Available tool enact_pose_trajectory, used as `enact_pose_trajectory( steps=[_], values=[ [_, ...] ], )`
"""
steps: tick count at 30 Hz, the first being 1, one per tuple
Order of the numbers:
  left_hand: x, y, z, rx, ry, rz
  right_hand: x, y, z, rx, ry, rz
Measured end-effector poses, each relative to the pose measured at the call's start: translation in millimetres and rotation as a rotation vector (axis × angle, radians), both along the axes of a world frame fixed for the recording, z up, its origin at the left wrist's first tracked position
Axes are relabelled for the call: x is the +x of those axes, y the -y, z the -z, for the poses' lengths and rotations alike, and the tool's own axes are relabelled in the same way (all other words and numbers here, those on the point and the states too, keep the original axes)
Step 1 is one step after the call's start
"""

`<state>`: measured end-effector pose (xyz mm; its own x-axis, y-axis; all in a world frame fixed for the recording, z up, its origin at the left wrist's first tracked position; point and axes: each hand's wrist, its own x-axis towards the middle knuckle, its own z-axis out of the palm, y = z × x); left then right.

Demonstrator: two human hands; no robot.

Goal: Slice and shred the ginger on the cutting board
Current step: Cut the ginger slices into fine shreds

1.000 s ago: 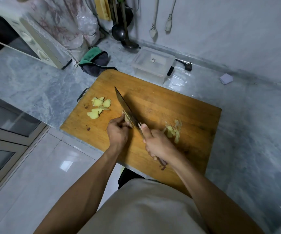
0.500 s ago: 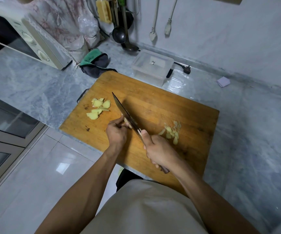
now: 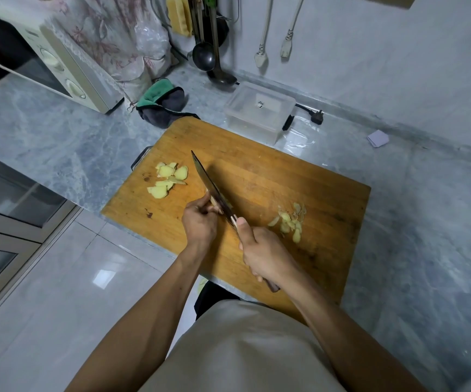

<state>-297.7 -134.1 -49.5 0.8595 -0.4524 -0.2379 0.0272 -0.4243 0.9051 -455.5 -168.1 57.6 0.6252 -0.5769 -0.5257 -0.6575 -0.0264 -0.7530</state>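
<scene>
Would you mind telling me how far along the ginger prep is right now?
Partly done. Two piles of ginger slices already lie on the cutting board: one far left, one right. In hand: the right hand grips the knife while the left hand steadies a ginger piece against the blade. No shreds are visible yet, so shredding remains.

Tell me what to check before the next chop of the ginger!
1. Right hand grips the knife handle: ok.
2. Left hand holds the ginger piece beside the blade: ok.
3. Left fingertips tucked away from the edge: cannot tell, the blade hides them.
4. Cutting board lies flat on the counter: ok.
5. Ginger slices and cut bits lie apart from the blade: ok.
</scene>
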Motion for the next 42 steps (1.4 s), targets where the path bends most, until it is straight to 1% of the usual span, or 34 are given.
enact_pose_trajectory(
  steps=[4,7,14,21,27,35,42],
  values=[
    [-4,0,-3,-0.001,-0.006,-0.004,5,0,-1,-0.056,0.02,-0.01],
    [-5,0,-4,0.006,0.026,0.001,9,2,-3,-0.068,0.02,-0.029],
    [-1,-1,0,0.077,0.08,0.033,14,0,-3,-0.099,0.008,-0.051],
    [-2,-2,-4,0.064,0.081,0.059,12,2,0,-0.121,0.003,-0.072],
    [-2,-1,-3,0.031,0.097,0.051,14,4,1,-0.12,0.005,-0.071],
    [-2,0,-4,0.015,0.073,0.028,15,2,4,-0.116,0.001,-0.069],
    [-5,1,-9,0.022,0.106,0.055,18,0,11,-0.215,-0.008,-0.075]
  ],
)
